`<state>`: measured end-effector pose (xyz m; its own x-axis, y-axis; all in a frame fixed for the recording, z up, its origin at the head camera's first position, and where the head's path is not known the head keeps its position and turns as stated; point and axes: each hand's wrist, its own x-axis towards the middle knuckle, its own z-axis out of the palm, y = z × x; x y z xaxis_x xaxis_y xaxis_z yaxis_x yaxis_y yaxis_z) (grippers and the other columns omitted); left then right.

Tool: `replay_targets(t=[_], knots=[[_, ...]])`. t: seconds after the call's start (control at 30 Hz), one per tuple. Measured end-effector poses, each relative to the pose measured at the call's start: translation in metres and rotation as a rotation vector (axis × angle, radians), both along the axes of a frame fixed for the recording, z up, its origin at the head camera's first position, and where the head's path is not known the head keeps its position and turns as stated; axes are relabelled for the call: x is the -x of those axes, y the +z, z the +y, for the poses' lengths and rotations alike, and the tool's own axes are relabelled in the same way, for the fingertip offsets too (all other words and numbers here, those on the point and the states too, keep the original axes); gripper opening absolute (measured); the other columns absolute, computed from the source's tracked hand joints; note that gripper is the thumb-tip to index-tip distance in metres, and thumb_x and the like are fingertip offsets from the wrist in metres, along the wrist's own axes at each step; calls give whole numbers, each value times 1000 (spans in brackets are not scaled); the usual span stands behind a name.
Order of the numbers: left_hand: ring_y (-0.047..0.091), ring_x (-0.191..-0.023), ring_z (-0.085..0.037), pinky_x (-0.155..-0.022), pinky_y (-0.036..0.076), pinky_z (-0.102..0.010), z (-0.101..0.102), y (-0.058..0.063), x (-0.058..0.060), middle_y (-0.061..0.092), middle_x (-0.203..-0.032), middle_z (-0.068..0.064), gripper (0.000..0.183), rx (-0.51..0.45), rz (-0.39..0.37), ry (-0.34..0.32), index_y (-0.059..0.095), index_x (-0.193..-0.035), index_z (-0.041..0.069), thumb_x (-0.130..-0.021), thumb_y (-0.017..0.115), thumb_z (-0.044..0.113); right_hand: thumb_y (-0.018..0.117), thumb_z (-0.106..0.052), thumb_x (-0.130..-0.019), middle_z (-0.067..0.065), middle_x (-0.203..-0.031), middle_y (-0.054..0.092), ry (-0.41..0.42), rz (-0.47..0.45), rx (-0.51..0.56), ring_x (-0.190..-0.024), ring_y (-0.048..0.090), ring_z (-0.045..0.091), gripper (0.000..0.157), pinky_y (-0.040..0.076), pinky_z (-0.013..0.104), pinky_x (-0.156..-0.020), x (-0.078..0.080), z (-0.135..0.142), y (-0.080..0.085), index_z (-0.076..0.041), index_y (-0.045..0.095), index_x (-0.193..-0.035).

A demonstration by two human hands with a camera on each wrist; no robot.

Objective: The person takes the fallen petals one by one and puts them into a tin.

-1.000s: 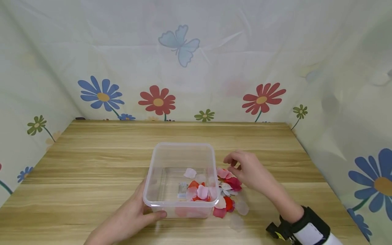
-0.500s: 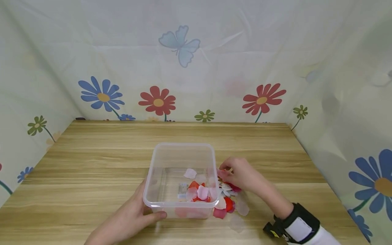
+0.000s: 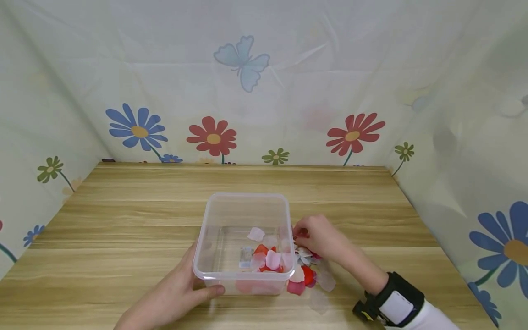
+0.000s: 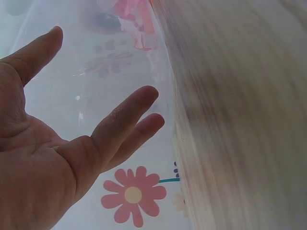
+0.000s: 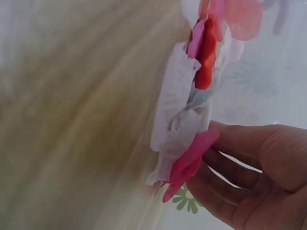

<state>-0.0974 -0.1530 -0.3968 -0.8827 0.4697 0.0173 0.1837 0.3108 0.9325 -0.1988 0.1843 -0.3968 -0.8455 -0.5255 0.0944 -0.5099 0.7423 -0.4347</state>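
Observation:
A clear plastic container (image 3: pixel 243 211) stands on the table with pink, red and pale petals (image 3: pixel 272 260) inside. My left hand (image 3: pixel 181 284) rests against its near left corner, thumb on the front wall. In the left wrist view its fingers (image 4: pixel 125 120) are spread and fairly straight along the plastic. Right of the container, my right hand (image 3: pixel 321 236) is down at a pile of loose petals (image 3: pixel 308 275). The right wrist view shows a bright pink petal (image 5: pixel 189 160) between the thumb and fingers. Part of the pile is hidden beneath that hand.
The wood-grain table (image 3: pixel 144 211) extends behind and to both sides of the container. A pale, see-through petal (image 3: pixel 319 300) lies at the pile's near edge. A printed flower curtain (image 3: pixel 280 91) encloses the back and sides.
My right hand has come down and slightly left onto the petal pile, its fingers closing at the pink petals. The left hand and the container have stayed in place.

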Motion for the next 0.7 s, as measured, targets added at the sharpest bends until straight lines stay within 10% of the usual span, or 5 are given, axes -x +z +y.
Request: replay_targets(t=[0.7], knots=[[55, -114, -28, -88, 48, -28, 0, -1, 0, 32, -143, -6, 105, 10, 23, -1, 2, -156, 34, -86, 79, 19, 76, 1, -83, -8, -77, 62, -78, 61, 50, -69, 57, 10, 11, 48, 17, -64, -4, 9, 26, -10, 72, -83]])
